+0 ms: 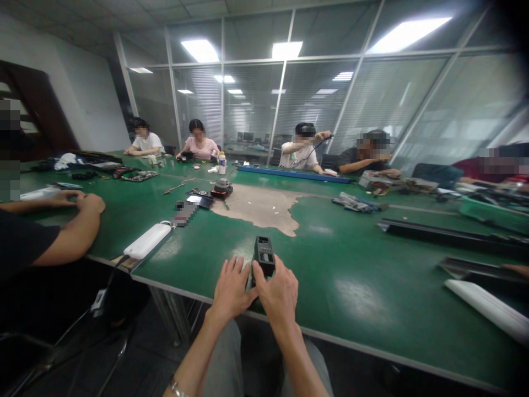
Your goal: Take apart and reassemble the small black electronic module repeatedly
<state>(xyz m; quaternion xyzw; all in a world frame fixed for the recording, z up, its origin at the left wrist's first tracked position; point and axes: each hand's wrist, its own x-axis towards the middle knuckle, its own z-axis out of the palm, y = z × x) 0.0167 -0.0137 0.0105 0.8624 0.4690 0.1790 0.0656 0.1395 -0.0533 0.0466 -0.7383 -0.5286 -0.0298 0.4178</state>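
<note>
Near the table's front edge, a black box-shaped device housing with rectangular openings on its upper face lies lengthwise away from me. My right hand is closed around its near end, thumb on the left side and fingers on the right. Just left of it, my left hand lies low over the green table with its fingers stretched out, and its thumb reaches close to the right thumb. Something pale shows between the two hands, too small to make out. The near end of the housing is hidden behind my right hand.
A white power strip lies to the left, near a person's bent arm. Ahead is a torn brown patch with a black-and-orange device beside it. Dark metal channels lie right. Several people sit across the table.
</note>
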